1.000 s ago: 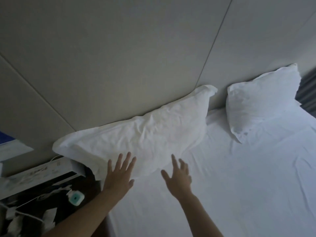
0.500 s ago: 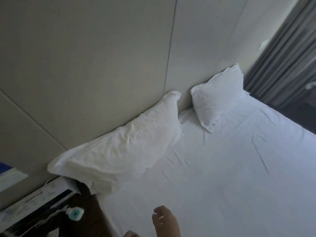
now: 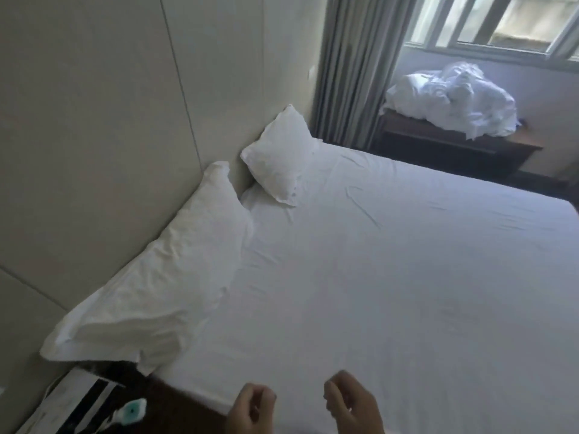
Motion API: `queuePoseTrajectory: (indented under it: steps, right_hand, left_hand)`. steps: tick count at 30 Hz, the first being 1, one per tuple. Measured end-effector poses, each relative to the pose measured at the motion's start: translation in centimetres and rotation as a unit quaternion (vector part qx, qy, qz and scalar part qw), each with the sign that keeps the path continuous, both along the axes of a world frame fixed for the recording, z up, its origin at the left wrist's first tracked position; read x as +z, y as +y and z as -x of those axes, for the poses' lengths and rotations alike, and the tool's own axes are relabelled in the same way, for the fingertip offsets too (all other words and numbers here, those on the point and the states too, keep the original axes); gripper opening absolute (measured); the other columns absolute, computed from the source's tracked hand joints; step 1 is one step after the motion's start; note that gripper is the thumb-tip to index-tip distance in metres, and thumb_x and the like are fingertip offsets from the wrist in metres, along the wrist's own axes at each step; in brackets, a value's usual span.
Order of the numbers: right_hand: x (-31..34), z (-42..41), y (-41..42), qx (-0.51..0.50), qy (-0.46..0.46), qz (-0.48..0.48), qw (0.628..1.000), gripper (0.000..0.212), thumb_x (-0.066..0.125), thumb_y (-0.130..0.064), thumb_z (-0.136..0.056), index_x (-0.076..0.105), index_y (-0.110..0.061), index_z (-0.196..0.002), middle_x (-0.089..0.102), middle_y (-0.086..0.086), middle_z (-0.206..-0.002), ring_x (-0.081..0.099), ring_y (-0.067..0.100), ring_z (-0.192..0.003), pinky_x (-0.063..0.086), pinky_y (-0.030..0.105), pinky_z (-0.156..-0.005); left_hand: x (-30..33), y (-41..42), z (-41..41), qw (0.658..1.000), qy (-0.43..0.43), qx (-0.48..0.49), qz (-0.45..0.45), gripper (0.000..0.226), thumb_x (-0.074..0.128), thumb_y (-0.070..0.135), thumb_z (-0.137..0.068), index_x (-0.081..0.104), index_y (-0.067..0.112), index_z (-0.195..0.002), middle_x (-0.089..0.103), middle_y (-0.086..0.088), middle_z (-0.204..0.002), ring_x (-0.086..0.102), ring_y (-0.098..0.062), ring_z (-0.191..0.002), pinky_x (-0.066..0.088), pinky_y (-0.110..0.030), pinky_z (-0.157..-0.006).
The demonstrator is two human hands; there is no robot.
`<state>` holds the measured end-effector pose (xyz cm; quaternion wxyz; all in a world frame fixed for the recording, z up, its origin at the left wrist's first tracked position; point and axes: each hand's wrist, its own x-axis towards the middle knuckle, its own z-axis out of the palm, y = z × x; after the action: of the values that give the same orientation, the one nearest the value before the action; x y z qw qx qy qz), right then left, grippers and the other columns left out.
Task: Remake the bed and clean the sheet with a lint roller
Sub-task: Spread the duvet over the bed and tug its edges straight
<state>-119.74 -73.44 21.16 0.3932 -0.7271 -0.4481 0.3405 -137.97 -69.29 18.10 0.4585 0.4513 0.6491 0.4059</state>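
A white sheet (image 3: 391,277) covers the bed, with a few creases. Two white pillows lean on the beige headboard wall: the near pillow (image 3: 163,277) at the left, the far pillow (image 3: 282,158) in the corner. A crumpled white duvet (image 3: 451,101) lies heaped on a dark table by the window. My left hand (image 3: 250,411) and my right hand (image 3: 351,405) hover at the bottom edge above the bed's near side, fingers loosely curled, holding nothing. No lint roller is visible.
A dark bedside table (image 3: 103,405) at the lower left carries a white box, cables and a small white-and-teal device (image 3: 131,411). Grey curtains (image 3: 354,67) hang beside the window (image 3: 501,23). The dark table (image 3: 454,148) stands beyond the bed's far side.
My hands have drawn back from the near pillow to the bed's near edge, and their fingers have curled. The view has swung right, bringing the window, curtains and heaped duvet into sight.
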Motion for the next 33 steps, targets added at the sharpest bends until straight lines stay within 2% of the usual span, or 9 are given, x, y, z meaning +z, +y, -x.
queuePoseTrajectory:
  steps: [3,6,8,11,17,20,24,28,33]
  right_hand:
    - [1.2,1.0,-5.8,-0.045,0.036,-0.041,0.998,0.022,0.057,-0.024,-0.085,0.055,-0.024,-0.064,0.053,-0.005,-0.049,0.047,0.006,-0.048,0.04,0.025,-0.052]
    - [0.9,0.7,-10.9,-0.088,0.04,-0.034,0.995,0.031,0.06,-0.016,-0.091,0.054,-0.026,-0.062,0.053,-0.004,-0.05,0.049,0.008,-0.048,0.04,0.025,-0.052]
    - [1.3,0.2,-13.4,-0.118,0.028,-0.012,0.993,0.042,0.06,-0.007,-0.094,0.054,-0.03,-0.06,0.054,0.0,-0.051,0.05,0.007,-0.049,0.041,0.024,-0.053]
    - [1.6,-0.1,-15.7,-0.141,0.028,-0.012,0.99,0.037,0.059,-0.016,-0.094,0.054,-0.03,-0.06,0.054,0.001,-0.052,0.05,0.005,-0.051,0.04,0.025,-0.054]
    - [2.9,-0.2,-17.2,-0.152,0.035,-0.037,0.987,0.028,0.056,-0.035,-0.089,0.056,-0.028,-0.062,0.051,-0.003,-0.053,0.047,0.006,-0.053,0.038,0.027,-0.053]
    - [2.8,-1.2,-18.9,-0.158,0.044,-0.053,0.985,0.041,0.057,-0.011,-0.097,0.054,-0.03,-0.06,0.049,-0.004,-0.054,0.044,0.006,-0.053,0.036,0.026,-0.053]
    - [2.2,-2.9,-21.8,-0.15,0.059,-0.055,0.985,0.044,0.055,-0.006,-0.098,0.051,-0.029,-0.062,0.046,-0.006,-0.056,0.042,0.008,-0.055,0.034,0.028,-0.054]
    - [2.2,-5.8,-25.0,-0.152,0.08,-0.054,0.984,0.049,0.055,0.0,-0.097,0.051,-0.031,-0.06,0.045,-0.008,-0.055,0.041,0.007,-0.055,0.034,0.026,-0.053]
    - [3.4,-12.3,-31.7,-0.208,0.091,-0.088,0.97,0.031,0.055,-0.029,-0.092,0.049,-0.023,-0.062,0.046,-0.004,-0.057,0.043,0.01,-0.056,0.035,0.034,-0.053]
  left_hand:
    - [-0.1,-4.9,-1.5,0.995,-0.025,-0.098,-0.013,0.018,0.058,0.046,-0.066,0.065,0.029,-0.066,0.05,-0.001,-0.043,0.037,-0.008,-0.04,0.03,-0.023,-0.043]
    - [0.0,-8.6,-2.3,0.984,-0.028,-0.174,0.015,0.008,0.06,0.032,-0.07,0.062,0.026,-0.065,0.052,-0.004,-0.047,0.038,-0.008,-0.043,0.031,-0.023,-0.045]
    - [0.6,-10.8,-2.9,0.975,-0.011,-0.222,0.014,0.006,0.061,0.032,-0.07,0.061,0.028,-0.065,0.05,-0.003,-0.046,0.037,-0.008,-0.043,0.032,-0.021,-0.044]
    - [0.8,-12.9,-3.9,0.963,-0.022,-0.268,0.005,0.004,0.062,0.034,-0.069,0.061,0.031,-0.066,0.047,-0.001,-0.046,0.036,-0.003,-0.042,0.033,-0.019,-0.046]
    - [1.6,-15.7,-5.4,0.962,-0.038,-0.271,0.005,0.003,0.061,0.038,-0.071,0.061,0.035,-0.07,0.049,0.002,-0.05,0.041,-0.004,-0.047,0.037,-0.02,-0.051]
    - [1.7,-17.0,-6.2,0.956,-0.028,-0.293,0.001,0.014,0.06,0.044,-0.075,0.06,0.031,-0.075,0.051,0.005,-0.054,0.045,-0.005,-0.051,0.04,-0.023,-0.055]
    - [1.7,-18.9,-8.2,0.952,-0.012,-0.307,0.009,0.023,0.067,0.018,-0.091,0.059,0.02,-0.069,0.055,0.006,-0.057,0.048,-0.006,-0.054,0.041,-0.025,-0.056]
    - [2.5,-21.7,-11.8,0.95,0.001,-0.312,0.009,0.02,0.065,0.016,-0.092,0.059,0.019,-0.073,0.058,0.011,-0.063,0.052,-0.005,-0.059,0.044,-0.027,-0.06]
    - [3.5,-27.7,-19.4,0.935,0.015,-0.354,-0.009,0.023,0.064,0.016,-0.092,0.057,0.019,-0.071,0.053,0.007,-0.061,0.047,-0.004,-0.058,0.041,-0.026,-0.058]
